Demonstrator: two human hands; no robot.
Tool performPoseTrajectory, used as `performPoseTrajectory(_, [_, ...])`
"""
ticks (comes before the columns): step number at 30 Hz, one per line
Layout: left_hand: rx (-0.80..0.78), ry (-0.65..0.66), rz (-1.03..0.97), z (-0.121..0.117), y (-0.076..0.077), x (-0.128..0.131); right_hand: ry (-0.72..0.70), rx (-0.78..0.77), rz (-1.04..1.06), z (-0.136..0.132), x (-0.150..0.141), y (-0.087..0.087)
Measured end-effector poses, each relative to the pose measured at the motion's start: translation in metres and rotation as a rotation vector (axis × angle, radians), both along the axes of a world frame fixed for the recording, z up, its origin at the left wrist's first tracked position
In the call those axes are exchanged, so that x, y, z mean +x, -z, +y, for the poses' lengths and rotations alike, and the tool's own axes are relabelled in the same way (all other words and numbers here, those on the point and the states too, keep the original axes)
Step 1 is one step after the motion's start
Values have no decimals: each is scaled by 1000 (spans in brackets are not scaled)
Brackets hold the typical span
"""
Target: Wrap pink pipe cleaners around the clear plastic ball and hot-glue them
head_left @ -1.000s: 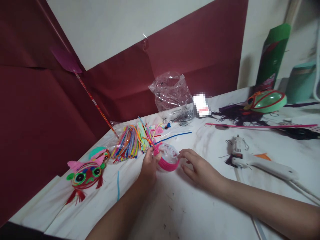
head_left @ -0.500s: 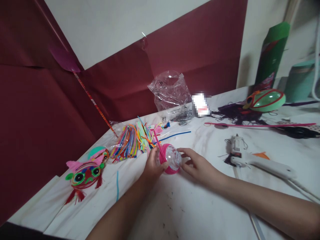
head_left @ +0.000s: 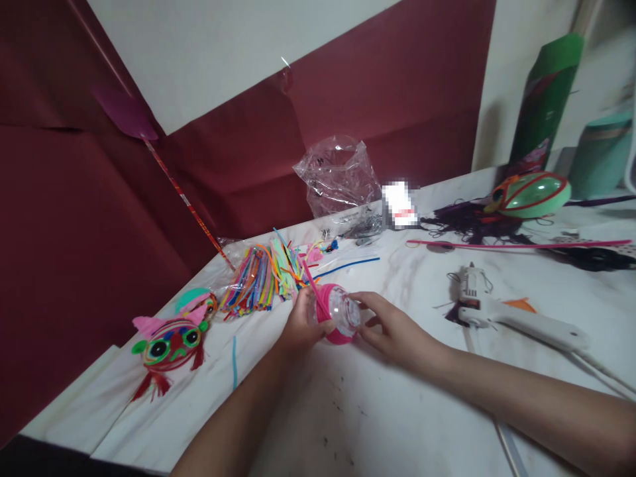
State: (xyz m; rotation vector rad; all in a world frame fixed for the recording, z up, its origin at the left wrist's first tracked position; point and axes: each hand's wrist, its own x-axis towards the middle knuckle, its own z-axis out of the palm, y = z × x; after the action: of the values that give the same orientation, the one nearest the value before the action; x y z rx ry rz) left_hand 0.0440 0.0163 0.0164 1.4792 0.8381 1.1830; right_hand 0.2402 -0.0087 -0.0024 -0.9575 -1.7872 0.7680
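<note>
My left hand is closed around a clear plastic bottle wrapped in bright pink fuzzy pipe cleaner, with the thumb pressing on the wraps. A straight pink end sticks up and to the left from it. At the bottle's bare, rounded right end, the bent fingers and thumb of my right hand grip its edge. The bottle is held just above the white table. Its far side and underside are hidden by the hands.
Behind my left hand lies a bundle of colourful pipe cleaners. A decorated animal-face craft sits at left, near a blue pipe cleaner. To the right are a glue gun and a long pink stick; a plastic bag stands behind.
The camera view has shifted slightly. Both hands keep nearly the same grip on the pink-wrapped bottle, with no other clear change.
</note>
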Motion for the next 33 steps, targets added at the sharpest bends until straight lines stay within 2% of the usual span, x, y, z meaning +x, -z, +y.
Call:
performPoseTrajectory(7, [-82, -127, -65, -9, 0, 8, 88, -18, -20, 5, -3, 6])
performPoseTrajectory(13, [-116, -88, -101, -18, -3, 17, 36, 105, -41, 1, -4, 7])
performPoseTrajectory(20, [-142, -45, -62, -18, 4, 16, 43, 50, -64, -2, -9, 11])
performPoseTrajectory(23, [-67, -27, -3, -19, 4, 15, 61, 45, -65, -2, -10, 10])
performPoseTrajectory(29, [258, -57, 198, -24, 6, 11, 14, 171, -87, 2, -8, 13])
performPoseTrajectory(33, [293, -77, 224, -19, 11, 5, -8, 173, -96, 2, -5, 12])
